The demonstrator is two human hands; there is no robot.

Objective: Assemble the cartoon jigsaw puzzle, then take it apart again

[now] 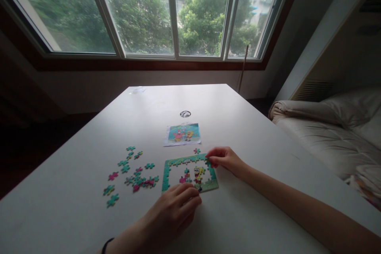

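A partly assembled jigsaw puzzle (190,161) lies on the white table, its green border joined around a gap that holds a yellow cartoon figure and a few pink and green pieces. At its upper right corner, my right hand (223,158) is closed in a pinch, with a small puzzle piece (208,160) at the fingertips. My left hand (180,206) lies palm down over the lower edge, fingers curled together; whatever is under them is hidden. One loose piece (197,151) sits just beyond the top border. Several green and pink pieces (139,180) are scattered and heaped to the left.
A printed reference picture (184,133) lies beyond the puzzle, with a round black-and-white mark (185,114) farther back. Clear plastic (137,90) rests at the table's far left corner. A window (175,12) is ahead and a beige sofa (327,127) stands right.
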